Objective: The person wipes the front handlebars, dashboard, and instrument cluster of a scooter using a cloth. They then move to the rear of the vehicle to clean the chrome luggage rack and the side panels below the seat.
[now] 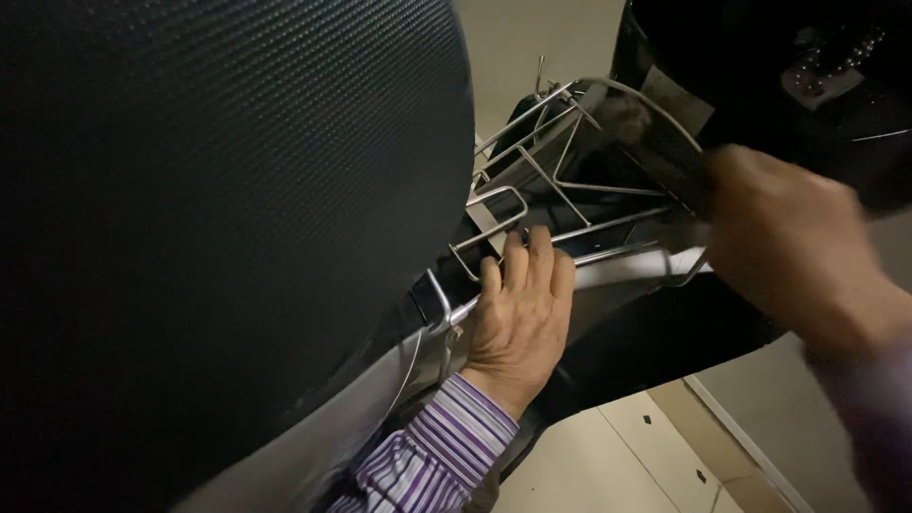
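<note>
My left hand (518, 309), in a purple striped sleeve (439, 458), lies on a chrome metal rack (560, 180) behind a black textured seat (228, 209). Its fingers curl over the rack's lower side bar. My right hand (793, 242) is blurred at the right. It grips a dark strip (665, 152) that runs along the rack's curved rear bar. What lies under that hand is hidden.
A black glossy body panel (655, 342) sits under the rack, with a silver panel (361, 418) beside the seat. A dark object with a beaded chain (836, 57) hangs at the top right. Pale floor tiles (608, 456) show below.
</note>
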